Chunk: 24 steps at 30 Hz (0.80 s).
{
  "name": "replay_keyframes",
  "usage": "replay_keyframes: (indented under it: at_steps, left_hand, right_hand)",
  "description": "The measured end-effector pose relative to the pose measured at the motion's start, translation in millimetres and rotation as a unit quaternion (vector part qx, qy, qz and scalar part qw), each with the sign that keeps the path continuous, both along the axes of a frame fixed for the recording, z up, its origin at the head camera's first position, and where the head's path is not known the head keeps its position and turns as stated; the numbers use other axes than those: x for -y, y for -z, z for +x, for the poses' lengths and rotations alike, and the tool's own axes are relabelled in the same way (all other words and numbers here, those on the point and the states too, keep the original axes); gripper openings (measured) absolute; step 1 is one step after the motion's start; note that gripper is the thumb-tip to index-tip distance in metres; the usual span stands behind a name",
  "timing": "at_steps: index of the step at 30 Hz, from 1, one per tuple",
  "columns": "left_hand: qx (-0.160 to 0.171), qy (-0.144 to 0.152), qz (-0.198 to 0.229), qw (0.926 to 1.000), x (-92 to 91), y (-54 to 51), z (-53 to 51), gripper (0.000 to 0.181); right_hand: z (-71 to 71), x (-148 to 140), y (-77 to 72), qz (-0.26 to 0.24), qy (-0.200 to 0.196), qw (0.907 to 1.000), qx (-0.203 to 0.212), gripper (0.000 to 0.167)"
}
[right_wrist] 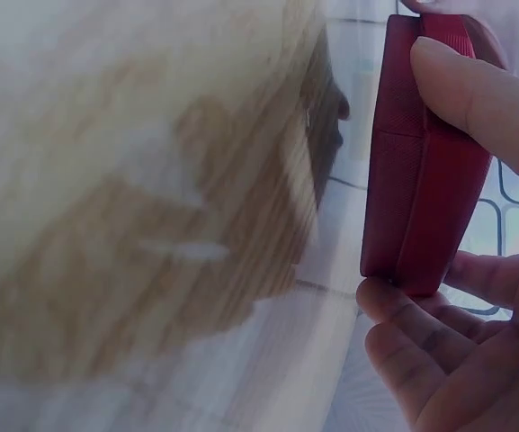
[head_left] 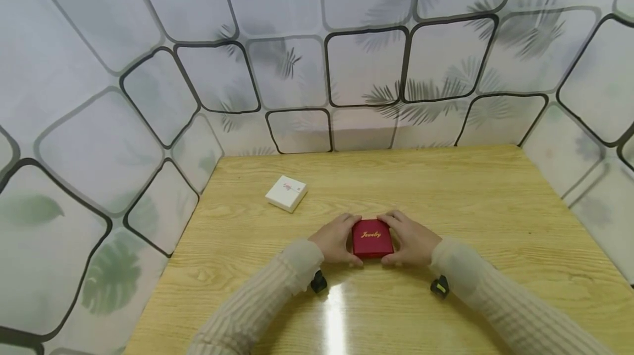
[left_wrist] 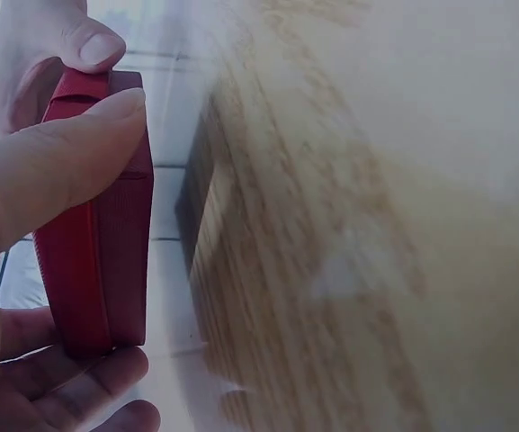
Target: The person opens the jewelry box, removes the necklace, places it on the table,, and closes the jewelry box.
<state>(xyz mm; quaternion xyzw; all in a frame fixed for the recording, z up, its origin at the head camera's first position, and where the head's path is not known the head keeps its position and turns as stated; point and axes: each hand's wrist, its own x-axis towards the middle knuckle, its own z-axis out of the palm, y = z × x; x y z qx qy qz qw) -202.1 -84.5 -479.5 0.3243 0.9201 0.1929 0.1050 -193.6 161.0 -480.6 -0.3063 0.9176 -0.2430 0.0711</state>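
A red jewelry box (head_left: 372, 239) with gold "Jewelry" lettering on its lid is held between both hands over the wooden table. From the left side my left hand (head_left: 338, 238) grips it, thumb at the near edge and fingers round the far corner. My right hand (head_left: 410, 239) holds the opposite side in the same way. In the left wrist view the left thumb (left_wrist: 79, 166) lies along the box (left_wrist: 120, 261), whose lid is closed. The right wrist view shows the right thumb (right_wrist: 475, 94) against the box's side (right_wrist: 394, 180) and curled fingers beneath.
A small white box (head_left: 286, 194) with red print lies on the wooden table (head_left: 446, 190), to the left and farther back. Pale panels (head_left: 366, 69) with dark outlines and leaf patterns enclose the table at the back and sides.
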Motion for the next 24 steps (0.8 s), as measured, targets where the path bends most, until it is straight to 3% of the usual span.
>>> replay_keyframes:
  at_steps: [15,24]
  left_hand:
    - [0.016,0.005,-0.012,0.9998,0.6,4.4,2.9,0.107]
    - [0.005,0.008,-0.014,0.9999,0.9,6.4,1.9,0.105]
  right_hand:
    - [7.6,2.6,9.0,-0.004,-0.013,0.9999,-0.004,0.101]
    - [9.0,4.0,6.9,-0.002,-0.011,0.9999,-0.001,0.099]
